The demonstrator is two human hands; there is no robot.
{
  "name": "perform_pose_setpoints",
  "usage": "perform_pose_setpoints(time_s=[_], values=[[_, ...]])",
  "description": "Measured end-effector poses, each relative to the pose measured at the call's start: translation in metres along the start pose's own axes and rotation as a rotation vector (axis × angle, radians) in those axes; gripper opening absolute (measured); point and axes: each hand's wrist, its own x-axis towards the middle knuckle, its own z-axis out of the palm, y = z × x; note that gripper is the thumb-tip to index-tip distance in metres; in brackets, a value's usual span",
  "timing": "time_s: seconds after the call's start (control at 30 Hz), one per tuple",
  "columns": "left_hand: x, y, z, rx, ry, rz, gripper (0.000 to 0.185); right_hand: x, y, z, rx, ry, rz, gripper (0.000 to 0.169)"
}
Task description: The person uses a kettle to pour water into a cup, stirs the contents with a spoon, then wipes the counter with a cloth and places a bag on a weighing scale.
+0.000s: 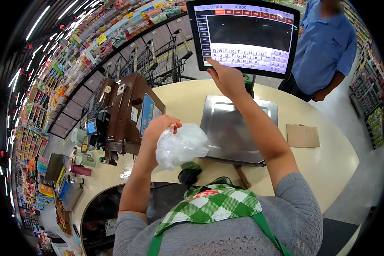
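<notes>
My left hand (162, 127) grips the gathered neck of a white translucent plastic bag (182, 145); its rounded contents cannot be made out. The bag hangs beside the left edge of a stainless steel weighing platter (224, 134). Over the platter my right hand (228, 80) reaches up to the touchscreen (249, 35), index finger extended at its lower left corner, thumb apart, nothing held. An on-screen keyboard and number pad show there, under a dark panel. Whether the fingertip touches the glass is hard to tell.
A brown bag-sealing machine (124, 115) stands left on the cream counter (326, 166). A piece of cardboard (303, 136) lies right; a wooden-handled knife (242, 177) lies below the platter. Shopping carts (161, 60) stand beyond. A person in a blue shirt (326, 54) stands across the counter.
</notes>
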Motion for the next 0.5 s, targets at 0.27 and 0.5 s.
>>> perform_pose_setpoints(time_s=[0.27, 0.5], values=[[-0.023, -0.005, -0.015, -0.145, 0.087, -0.097, 0.018, -0.022, -0.023, -0.012, 0.017, -0.003, 0.133, 0.039], [0.017, -0.01, 0.028, -0.445, 0.045, 0.132, 0.041, -0.182, 0.038, -0.105, 0.044, 0.038, 0.638, 0.03]])
